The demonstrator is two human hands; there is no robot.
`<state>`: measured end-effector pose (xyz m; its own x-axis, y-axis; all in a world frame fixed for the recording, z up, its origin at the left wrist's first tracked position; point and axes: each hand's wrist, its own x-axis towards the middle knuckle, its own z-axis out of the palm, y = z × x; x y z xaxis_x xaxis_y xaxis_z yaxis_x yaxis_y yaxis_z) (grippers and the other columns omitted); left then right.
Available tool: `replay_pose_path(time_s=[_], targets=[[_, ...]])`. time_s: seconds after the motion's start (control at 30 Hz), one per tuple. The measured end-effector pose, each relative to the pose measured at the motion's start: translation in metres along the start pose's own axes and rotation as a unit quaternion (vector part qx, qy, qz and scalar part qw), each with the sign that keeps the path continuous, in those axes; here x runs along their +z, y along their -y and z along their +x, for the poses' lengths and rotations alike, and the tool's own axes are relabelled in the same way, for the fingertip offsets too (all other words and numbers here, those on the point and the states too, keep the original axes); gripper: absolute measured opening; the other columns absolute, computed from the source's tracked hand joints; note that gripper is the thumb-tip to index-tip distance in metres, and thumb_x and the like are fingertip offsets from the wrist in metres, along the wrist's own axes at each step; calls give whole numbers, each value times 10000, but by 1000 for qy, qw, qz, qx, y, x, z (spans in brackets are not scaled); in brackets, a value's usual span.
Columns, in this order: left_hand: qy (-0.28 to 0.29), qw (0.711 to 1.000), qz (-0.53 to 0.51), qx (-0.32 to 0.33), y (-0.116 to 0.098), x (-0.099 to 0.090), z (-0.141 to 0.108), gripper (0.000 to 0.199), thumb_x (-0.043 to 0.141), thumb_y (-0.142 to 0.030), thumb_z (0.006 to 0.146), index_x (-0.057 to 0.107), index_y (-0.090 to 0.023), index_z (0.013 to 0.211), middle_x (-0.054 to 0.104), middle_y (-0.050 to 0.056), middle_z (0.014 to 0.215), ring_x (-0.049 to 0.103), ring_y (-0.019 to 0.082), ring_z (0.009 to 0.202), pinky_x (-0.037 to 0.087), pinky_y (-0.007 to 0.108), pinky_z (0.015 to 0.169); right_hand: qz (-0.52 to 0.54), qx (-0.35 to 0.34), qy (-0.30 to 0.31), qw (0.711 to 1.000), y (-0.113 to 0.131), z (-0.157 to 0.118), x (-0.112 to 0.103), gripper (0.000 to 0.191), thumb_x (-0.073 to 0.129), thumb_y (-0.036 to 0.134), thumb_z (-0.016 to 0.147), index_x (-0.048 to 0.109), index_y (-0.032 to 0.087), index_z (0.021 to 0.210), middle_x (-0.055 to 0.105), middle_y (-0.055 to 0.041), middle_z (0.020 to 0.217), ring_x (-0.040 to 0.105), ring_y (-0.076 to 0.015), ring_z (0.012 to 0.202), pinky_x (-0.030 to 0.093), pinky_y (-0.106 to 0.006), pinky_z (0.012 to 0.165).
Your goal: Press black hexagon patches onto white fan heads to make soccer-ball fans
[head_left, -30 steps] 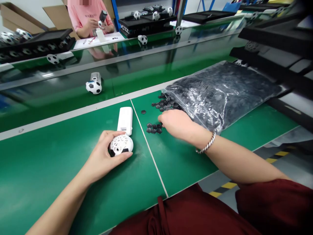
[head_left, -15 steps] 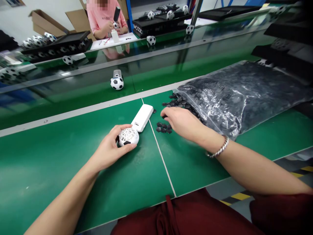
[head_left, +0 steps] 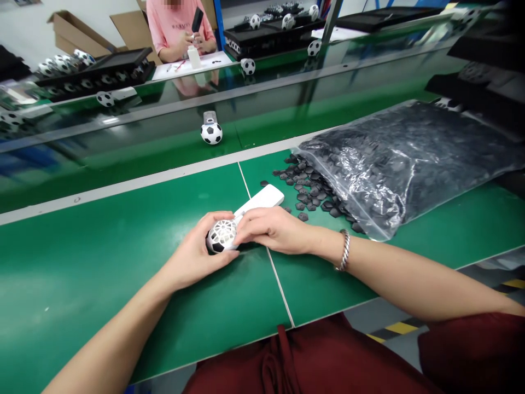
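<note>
My left hand (head_left: pixel 200 249) wraps round a white football-shaped part (head_left: pixel 223 232) with an open lattice top and a black patch low on its side. A flat white handle (head_left: pixel 264 198) joined to the ball points up and right. My right hand (head_left: pixel 270 227) has its fingers pressed together at the ball's right side; whatever they pinch is hidden. Behind that hand lie loose black pieces (head_left: pixel 311 189), spilling from a large clear bag (head_left: pixel 394 158) full of them.
Beyond the table's grey edge strip (head_left: pixel 164 178), a football-patterned item (head_left: pixel 211 133) sits on a green conveyor, with others farther off. Across it a person in a pink shirt (head_left: pixel 176 27) handles a similar item. Black trays (head_left: pixel 98 74) of balls stand at the back left.
My right hand has moved left from the black pieces to the ball. The ball and handle have shifted right and turned slightly. On the conveyor, the nearest football item has moved right.
</note>
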<state>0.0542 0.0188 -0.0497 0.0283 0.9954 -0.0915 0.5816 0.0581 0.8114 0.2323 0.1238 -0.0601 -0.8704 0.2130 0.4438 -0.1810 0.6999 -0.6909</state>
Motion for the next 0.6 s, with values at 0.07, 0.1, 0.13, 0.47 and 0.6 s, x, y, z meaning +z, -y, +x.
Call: replay_pose_path(time_s=[0.07, 0.1, 0.13, 0.47, 0.6], targets=[[-23, 1000, 9, 0, -2, 4, 0, 509, 686, -339, 674, 463, -248, 1123, 517, 27, 1143, 516, 222, 1012, 418, 352, 872, -9, -14, 2, 1000, -1, 1, 2, 157, 520, 55, 840, 647, 145, 859, 617, -30, 879, 559, -105, 851, 452, -227, 788], [-35, 999, 11, 1, -3, 6, 0, 491, 683, -347, 676, 469, -241, 1105, 524, 28, 1123, 519, 220, 997, 419, 350, 859, -16, -20, 1, 1000, -1, 1, 3, 153, 515, 62, 844, 640, 150, 855, 616, -26, 870, 553, -107, 850, 449, -233, 792], [-45, 999, 11, 2, -3, 8, 1, 466, 674, -347, 684, 473, -233, 1089, 531, 29, 1103, 524, 217, 980, 420, 347, 846, -24, -24, -2, 999, 0, 2, 4, 141, 514, 69, 847, 630, 150, 846, 614, -23, 857, 548, -110, 842, 447, -237, 788], [-85, 996, -6, 37, -4, 17, 3, 324, 601, -228, 703, 491, -196, 1006, 537, 42, 1048, 519, 198, 954, 401, 333, 849, -58, 63, -49, 995, -10, 7, 6, 178, 691, 203, 747, 523, 142, 744, 538, 18, 728, 476, -101, 691, 371, -206, 631], [-94, 994, -22, 47, -4, 16, 2, 335, 616, -254, 691, 500, -193, 999, 544, 41, 1037, 525, 194, 938, 407, 332, 846, -65, 56, -100, 991, -7, 7, 5, 259, 718, 304, 719, 534, 143, 807, 529, -5, 802, 480, -121, 758, 390, -229, 667]])
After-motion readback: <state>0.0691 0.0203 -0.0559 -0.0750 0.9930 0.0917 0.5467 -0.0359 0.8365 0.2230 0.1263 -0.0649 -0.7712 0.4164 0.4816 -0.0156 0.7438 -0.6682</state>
